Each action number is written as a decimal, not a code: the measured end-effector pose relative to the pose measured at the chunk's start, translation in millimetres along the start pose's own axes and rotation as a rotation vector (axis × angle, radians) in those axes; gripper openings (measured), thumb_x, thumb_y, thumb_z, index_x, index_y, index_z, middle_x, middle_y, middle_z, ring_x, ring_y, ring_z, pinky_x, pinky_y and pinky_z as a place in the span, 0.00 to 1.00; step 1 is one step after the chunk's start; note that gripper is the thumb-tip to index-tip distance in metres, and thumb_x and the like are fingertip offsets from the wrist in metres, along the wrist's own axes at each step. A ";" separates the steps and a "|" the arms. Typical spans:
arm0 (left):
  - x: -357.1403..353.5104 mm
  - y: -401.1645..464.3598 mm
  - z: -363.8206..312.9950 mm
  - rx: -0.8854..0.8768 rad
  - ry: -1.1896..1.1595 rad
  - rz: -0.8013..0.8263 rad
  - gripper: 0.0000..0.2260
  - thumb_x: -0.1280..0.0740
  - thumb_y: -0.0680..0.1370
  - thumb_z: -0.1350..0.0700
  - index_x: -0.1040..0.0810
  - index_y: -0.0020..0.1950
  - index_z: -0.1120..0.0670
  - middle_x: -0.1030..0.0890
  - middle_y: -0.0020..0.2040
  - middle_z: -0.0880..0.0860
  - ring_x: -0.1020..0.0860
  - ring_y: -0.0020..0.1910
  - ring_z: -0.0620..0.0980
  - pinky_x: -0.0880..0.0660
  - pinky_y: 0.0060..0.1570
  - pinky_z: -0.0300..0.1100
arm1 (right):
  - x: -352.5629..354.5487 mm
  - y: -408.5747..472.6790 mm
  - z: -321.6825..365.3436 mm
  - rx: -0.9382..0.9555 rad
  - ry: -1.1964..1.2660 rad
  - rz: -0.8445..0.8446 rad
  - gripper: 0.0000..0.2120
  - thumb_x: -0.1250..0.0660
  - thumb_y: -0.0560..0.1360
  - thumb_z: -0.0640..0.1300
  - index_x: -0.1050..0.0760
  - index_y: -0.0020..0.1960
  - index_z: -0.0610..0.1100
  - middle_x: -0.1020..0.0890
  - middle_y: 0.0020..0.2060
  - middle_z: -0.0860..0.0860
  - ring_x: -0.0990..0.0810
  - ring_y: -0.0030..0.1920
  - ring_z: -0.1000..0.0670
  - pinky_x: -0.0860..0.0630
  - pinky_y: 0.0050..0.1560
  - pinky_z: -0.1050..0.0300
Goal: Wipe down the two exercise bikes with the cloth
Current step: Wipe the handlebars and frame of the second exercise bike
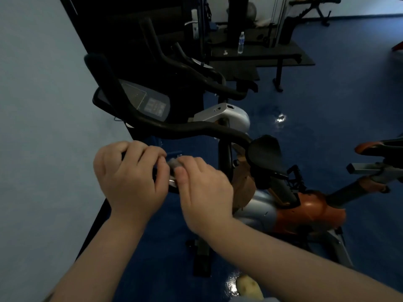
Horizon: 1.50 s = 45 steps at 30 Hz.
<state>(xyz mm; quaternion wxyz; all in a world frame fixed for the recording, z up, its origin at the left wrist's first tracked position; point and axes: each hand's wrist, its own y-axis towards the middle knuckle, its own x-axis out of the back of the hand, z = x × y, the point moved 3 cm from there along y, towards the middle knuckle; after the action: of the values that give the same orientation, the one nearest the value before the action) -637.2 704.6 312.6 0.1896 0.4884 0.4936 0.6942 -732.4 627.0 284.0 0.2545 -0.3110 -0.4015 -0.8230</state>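
Note:
The near exercise bike (305, 212) has an orange and silver body, a black saddle (267, 155) and black handlebars (196, 127) around a dark console (150, 103). A second bike (231, 116) with a silver housing stands just behind it. My left hand (130, 177) is curled around the near end of the handlebar. My right hand (202, 188) presses a small grey cloth (174, 164) against the same grip, touching my left hand. Most of the cloth is hidden under my fingers.
A pale blue wall (43, 127) runs along the left. The floor (327, 105) is glossy blue. A black bench (261, 59), a water bottle (241, 42) and a weight machine stand at the back. Another orange machine's parts (375, 162) reach in from the right.

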 end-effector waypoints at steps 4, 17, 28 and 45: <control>1.1 -0.3 -0.9 -0.017 -0.004 0.014 0.08 0.36 0.76 0.56 0.17 0.41 0.54 0.20 0.36 0.50 0.26 0.45 0.57 0.30 0.45 0.54 | 19.3 -10.0 -45.5 0.252 0.053 0.019 0.19 0.48 0.80 0.48 0.22 0.59 0.42 0.18 0.49 0.47 0.20 0.45 0.45 0.25 0.45 0.49; 13.3 1.7 1.7 -0.018 -0.151 0.120 0.08 0.37 0.76 0.58 0.17 0.45 0.53 0.18 0.42 0.48 0.25 0.48 0.52 0.35 0.53 0.44 | 12.0 -22.0 -44.8 0.387 0.180 -0.012 0.17 0.41 0.80 0.45 0.27 0.67 0.42 0.23 0.63 0.45 0.22 0.58 0.45 0.24 0.53 0.46; 44.5 -28.1 17.8 0.499 -0.759 0.208 0.19 0.44 0.80 0.52 0.34 0.71 0.42 0.31 0.72 0.41 0.34 0.73 0.41 0.38 0.69 0.31 | 13.9 2.2 11.6 0.069 0.386 0.075 0.15 0.41 0.80 0.50 0.26 0.65 0.54 0.21 0.59 0.59 0.22 0.57 0.58 0.25 0.53 0.58; 50.4 -31.2 14.6 0.666 -0.971 0.227 0.20 0.47 0.80 0.49 0.35 0.73 0.45 0.31 0.73 0.38 0.35 0.73 0.38 0.38 0.68 0.29 | -1.2 32.7 47.7 0.140 0.479 0.320 0.16 0.50 0.81 0.55 0.38 0.68 0.60 0.26 0.59 0.59 0.23 0.55 0.53 0.24 0.52 0.45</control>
<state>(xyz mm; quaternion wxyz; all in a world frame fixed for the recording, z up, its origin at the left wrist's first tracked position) -654.2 763.2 310.7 0.1551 0.8326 0.4861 0.2155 -695.1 648.3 322.7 0.4892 -0.1488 -0.3315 -0.7929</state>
